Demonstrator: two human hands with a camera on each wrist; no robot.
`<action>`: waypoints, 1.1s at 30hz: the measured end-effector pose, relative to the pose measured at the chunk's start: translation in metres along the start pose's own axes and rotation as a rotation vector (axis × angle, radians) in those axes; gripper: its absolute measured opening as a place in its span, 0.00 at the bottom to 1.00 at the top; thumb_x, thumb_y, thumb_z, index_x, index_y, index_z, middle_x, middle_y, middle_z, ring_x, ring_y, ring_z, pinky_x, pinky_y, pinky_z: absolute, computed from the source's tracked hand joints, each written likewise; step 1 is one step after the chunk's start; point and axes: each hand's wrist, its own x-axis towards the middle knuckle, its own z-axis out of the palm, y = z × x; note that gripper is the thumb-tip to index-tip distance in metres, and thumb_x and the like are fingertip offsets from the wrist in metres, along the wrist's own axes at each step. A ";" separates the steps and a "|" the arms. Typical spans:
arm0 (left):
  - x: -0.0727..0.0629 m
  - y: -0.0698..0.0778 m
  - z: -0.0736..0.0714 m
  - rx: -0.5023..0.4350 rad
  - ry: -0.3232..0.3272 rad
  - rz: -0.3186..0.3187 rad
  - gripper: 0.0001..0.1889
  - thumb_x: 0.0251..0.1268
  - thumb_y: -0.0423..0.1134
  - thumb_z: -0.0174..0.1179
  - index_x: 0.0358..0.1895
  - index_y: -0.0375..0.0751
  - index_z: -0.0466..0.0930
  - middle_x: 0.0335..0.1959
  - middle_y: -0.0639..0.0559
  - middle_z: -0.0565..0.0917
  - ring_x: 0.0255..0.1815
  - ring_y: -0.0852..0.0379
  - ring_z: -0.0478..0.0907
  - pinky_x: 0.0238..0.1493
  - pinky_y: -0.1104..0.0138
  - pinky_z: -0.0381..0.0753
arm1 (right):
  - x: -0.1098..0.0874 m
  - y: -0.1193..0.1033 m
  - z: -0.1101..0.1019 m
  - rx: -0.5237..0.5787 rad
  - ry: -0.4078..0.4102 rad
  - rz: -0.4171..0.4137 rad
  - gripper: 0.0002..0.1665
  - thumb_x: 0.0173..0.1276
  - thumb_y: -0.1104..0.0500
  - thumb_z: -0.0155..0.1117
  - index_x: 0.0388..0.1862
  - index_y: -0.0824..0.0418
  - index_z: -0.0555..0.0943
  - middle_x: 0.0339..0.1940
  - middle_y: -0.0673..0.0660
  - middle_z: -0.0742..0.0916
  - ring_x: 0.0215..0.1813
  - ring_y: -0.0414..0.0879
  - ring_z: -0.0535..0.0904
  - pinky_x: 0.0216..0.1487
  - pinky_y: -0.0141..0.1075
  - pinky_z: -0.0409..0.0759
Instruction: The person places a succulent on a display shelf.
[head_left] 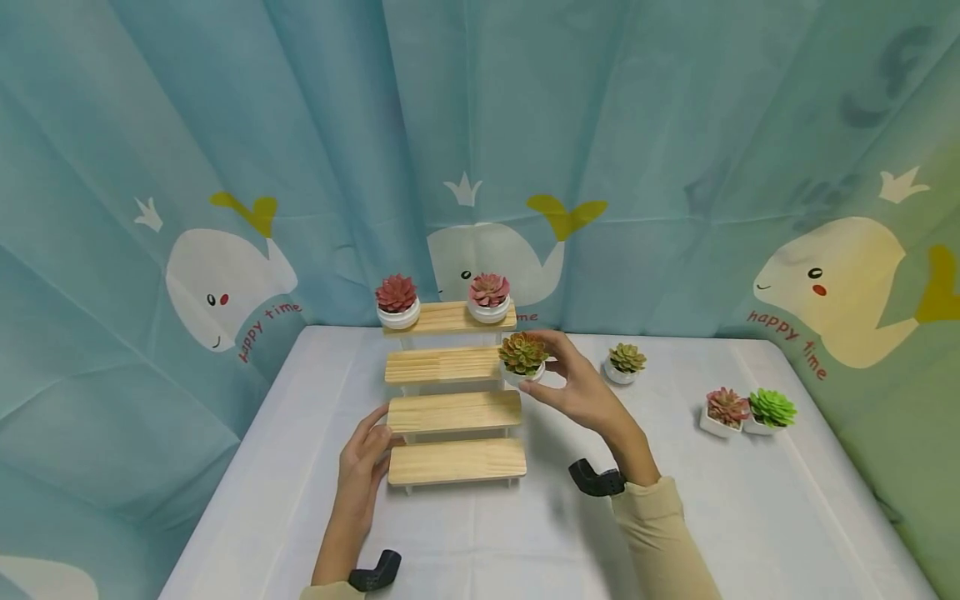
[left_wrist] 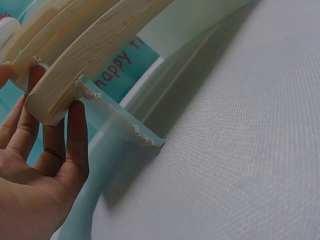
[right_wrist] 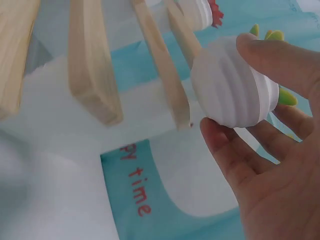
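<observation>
A four-step wooden shelf stand [head_left: 453, 412] with pale planks stands mid-table. My left hand [head_left: 362, 462] grips its left side at the lower steps; in the left wrist view, fingers [left_wrist: 76, 132] reach under a plank [left_wrist: 80, 55]. My right hand [head_left: 581, 387] holds a potted succulent [head_left: 523, 353], green with reddish tips, by its pot, at the right end of the second step from the top. In the right wrist view thumb and fingers hold the ribbed white pot [right_wrist: 227, 85] close by the plank ends. Two red succulents, left [head_left: 396, 300] and right [head_left: 489, 297], sit on the top step.
Right of the stand, a small green succulent [head_left: 624, 362] stands on the white tablecloth [head_left: 675, 533]. Farther right, a reddish succulent [head_left: 725, 412] and a bright green one [head_left: 770, 411] stand side by side. A blue whale-print curtain [head_left: 480, 125] hangs behind the table.
</observation>
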 end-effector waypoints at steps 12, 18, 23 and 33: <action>-0.001 0.001 0.001 -0.004 0.011 0.000 0.25 0.80 0.51 0.57 0.75 0.57 0.69 0.53 0.58 0.84 0.57 0.57 0.82 0.59 0.67 0.80 | 0.021 -0.011 0.039 0.017 0.072 -0.078 0.43 0.66 0.64 0.77 0.73 0.60 0.62 0.70 0.63 0.77 0.68 0.57 0.77 0.63 0.51 0.80; -0.001 0.001 0.001 -0.010 -0.001 0.015 0.25 0.81 0.50 0.56 0.76 0.57 0.68 0.51 0.58 0.84 0.57 0.57 0.82 0.60 0.67 0.79 | 0.030 -0.016 0.062 0.053 0.090 -0.091 0.45 0.62 0.66 0.79 0.71 0.64 0.62 0.65 0.67 0.79 0.63 0.58 0.80 0.60 0.48 0.84; -0.002 0.001 0.000 -0.006 -0.001 0.010 0.24 0.81 0.51 0.55 0.75 0.58 0.68 0.52 0.58 0.84 0.57 0.58 0.82 0.60 0.68 0.80 | 0.040 -0.024 0.080 0.092 0.086 -0.071 0.45 0.61 0.67 0.79 0.70 0.64 0.62 0.66 0.66 0.78 0.66 0.59 0.78 0.64 0.52 0.82; -0.003 0.002 0.000 -0.010 -0.002 0.004 0.25 0.81 0.50 0.56 0.76 0.56 0.68 0.52 0.60 0.84 0.57 0.59 0.82 0.59 0.68 0.80 | 0.056 -0.035 0.108 -0.014 0.114 -0.115 0.45 0.59 0.65 0.82 0.68 0.67 0.64 0.61 0.66 0.80 0.57 0.55 0.79 0.52 0.37 0.80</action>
